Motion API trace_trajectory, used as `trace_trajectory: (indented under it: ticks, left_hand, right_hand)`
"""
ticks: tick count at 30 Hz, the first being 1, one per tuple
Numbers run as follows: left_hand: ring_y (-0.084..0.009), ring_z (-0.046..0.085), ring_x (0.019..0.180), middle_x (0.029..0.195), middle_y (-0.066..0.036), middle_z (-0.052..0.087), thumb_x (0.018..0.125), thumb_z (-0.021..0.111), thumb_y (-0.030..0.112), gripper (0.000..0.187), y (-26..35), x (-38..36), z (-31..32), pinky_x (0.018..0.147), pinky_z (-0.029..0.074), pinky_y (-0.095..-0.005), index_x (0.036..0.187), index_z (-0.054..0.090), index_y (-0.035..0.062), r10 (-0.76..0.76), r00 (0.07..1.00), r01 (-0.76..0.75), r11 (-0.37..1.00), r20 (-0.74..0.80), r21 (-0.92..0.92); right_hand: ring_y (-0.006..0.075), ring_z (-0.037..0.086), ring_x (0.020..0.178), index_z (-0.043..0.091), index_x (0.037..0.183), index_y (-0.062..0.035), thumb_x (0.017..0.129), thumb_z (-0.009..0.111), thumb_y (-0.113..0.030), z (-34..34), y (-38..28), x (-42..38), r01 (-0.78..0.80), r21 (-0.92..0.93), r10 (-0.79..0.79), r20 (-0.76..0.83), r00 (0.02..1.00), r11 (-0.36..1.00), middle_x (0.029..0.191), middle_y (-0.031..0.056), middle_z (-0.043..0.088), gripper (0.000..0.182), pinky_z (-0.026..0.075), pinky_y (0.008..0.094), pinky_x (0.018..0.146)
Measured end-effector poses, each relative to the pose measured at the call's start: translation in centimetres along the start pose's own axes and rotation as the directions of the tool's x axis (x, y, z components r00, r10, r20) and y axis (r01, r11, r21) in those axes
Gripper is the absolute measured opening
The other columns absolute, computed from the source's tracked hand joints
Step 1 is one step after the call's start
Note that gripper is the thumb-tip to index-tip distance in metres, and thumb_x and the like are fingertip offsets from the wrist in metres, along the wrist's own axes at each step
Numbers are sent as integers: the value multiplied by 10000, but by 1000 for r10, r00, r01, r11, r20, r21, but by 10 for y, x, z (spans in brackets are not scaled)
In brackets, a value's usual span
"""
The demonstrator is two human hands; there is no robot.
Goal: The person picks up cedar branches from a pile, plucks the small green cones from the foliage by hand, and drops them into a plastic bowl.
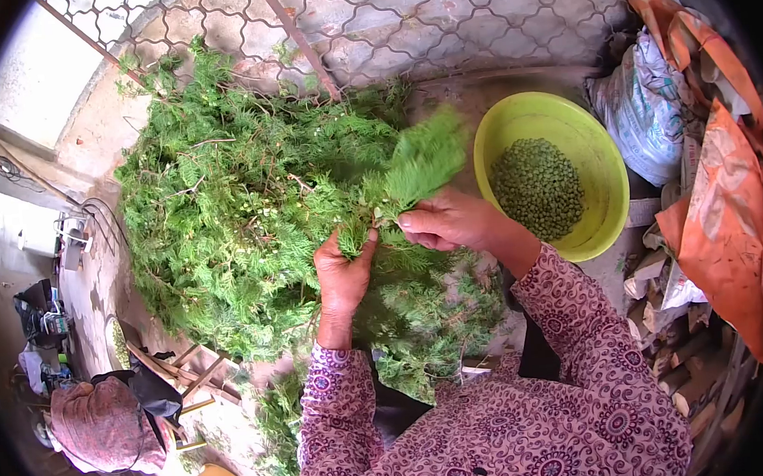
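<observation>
Between my two hands is a feathery green conifer sprig (427,160), its upper part smeared by motion. My left hand (342,279) is closed on its lower end, with green leaflets showing between thumb and fingers. From the right, my right hand (454,221) pinches at the sprig's stem, fingers curled in; whether a small cone is in the pinch is hidden. Under and behind both hands spreads a large heap of cut conifer branches (219,196). To the right of my right hand stands a yellow-green basin (603,178), with many small round green cones (537,187) in it.
Wavy wire mesh (472,10) borders the far side. White sacks (647,113), orange sheeting (724,205) and stacked firewood (691,358) crowd the right. On the left are a wooden stool frame (196,375), a cloth-covered bundle (107,425) and cables (101,209).
</observation>
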State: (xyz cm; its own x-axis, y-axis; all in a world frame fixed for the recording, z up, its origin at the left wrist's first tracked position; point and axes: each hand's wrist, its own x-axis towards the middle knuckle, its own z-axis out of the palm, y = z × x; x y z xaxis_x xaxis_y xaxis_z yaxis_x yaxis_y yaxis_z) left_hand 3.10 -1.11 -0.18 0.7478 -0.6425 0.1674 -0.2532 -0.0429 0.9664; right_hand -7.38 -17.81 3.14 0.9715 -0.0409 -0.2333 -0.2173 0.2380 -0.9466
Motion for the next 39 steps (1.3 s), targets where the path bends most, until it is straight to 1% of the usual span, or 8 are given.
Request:
trace_trajectory:
  ticks: [5, 6, 7, 9, 15, 27, 32, 39]
  left_hand:
    - [-61, 554, 748, 836, -18, 646, 778, 623, 27, 159, -2, 0, -15, 677, 454, -224, 936, 627, 43, -8, 1000, 8, 1000, -28, -9]
    - [-57, 548, 737, 831, -13, 643, 784, 620, 30, 147, 0, 0, -19, 658, 452, -219, 929, 630, 49, -99, 994, 94, 991, -48, -100]
    - [-57, 548, 737, 831, -13, 643, 784, 620, 30, 147, 0, -1, -20, 658, 452, -219, 929, 630, 49, -99, 994, 94, 991, -43, -97]
    - [-51, 537, 712, 813, 3, 635, 798, 612, 43, 121, -1, -5, -19, 627, 444, -208, 916, 636, 62, -223, 973, 213, 966, -57, -149]
    - [-39, 500, 612, 722, 39, 584, 812, 607, 70, 64, 8, -9, -6, 526, 415, -190, 874, 618, 58, -269, 963, 259, 945, -24, -199]
    - [-41, 515, 657, 775, 22, 598, 829, 577, 58, 121, 13, -16, 8, 549, 443, -187, 945, 607, 48, -257, 964, 267, 929, 73, -258]
    - [-43, 516, 671, 778, 26, 599, 826, 577, 49, 127, 3, -18, 10, 567, 442, -196, 948, 610, 43, -204, 976, 217, 944, 76, -250]
    - [-41, 510, 682, 791, 27, 599, 822, 577, 42, 135, 0, -19, 12, 602, 441, -201, 951, 615, 44, -256, 964, 265, 939, 69, -221]
  right_hand:
    - [43, 356, 412, 536, 765, -21, 842, 485, -189, -12, -12, -24, -24, 15, 20, 241, 970, 1000, 548, -6, 463, 192, 260, 192, 372]
    - [50, 360, 408, 549, 823, 2, 819, 455, -122, -27, 10, -18, 272, -132, -234, 247, 940, 953, 647, 40, 519, 155, 269, 189, 363]
    - [50, 360, 408, 549, 823, 2, 819, 455, -122, -28, 8, -17, 274, -129, -237, 243, 941, 953, 647, 40, 519, 155, 269, 189, 363]
    - [72, 423, 463, 549, 890, 4, 795, 448, -49, -28, -1, -16, 74, 433, -125, 90, 988, 898, 759, 92, 553, 148, 294, 178, 370]
    - [120, 514, 588, 549, 931, -8, 819, 511, -55, -15, 6, 0, 56, 573, -90, 32, 995, 818, 832, 105, 581, 127, 322, 158, 398]
    - [57, 506, 635, 582, 960, 0, 761, 642, -105, 5, 10, 8, 55, 64, -47, -117, 992, 996, 788, 8, 569, 233, 406, 197, 524]
    - [49, 525, 643, 597, 806, 55, 669, 714, -102, 7, 27, 16, 312, -292, -398, -312, 863, 904, 716, 79, 618, 239, 447, 225, 560]
    - [29, 496, 629, 586, 855, 30, 685, 715, -81, 16, 14, 4, 127, -516, -359, -379, 853, 847, 677, 23, 584, 241, 417, 216, 535]
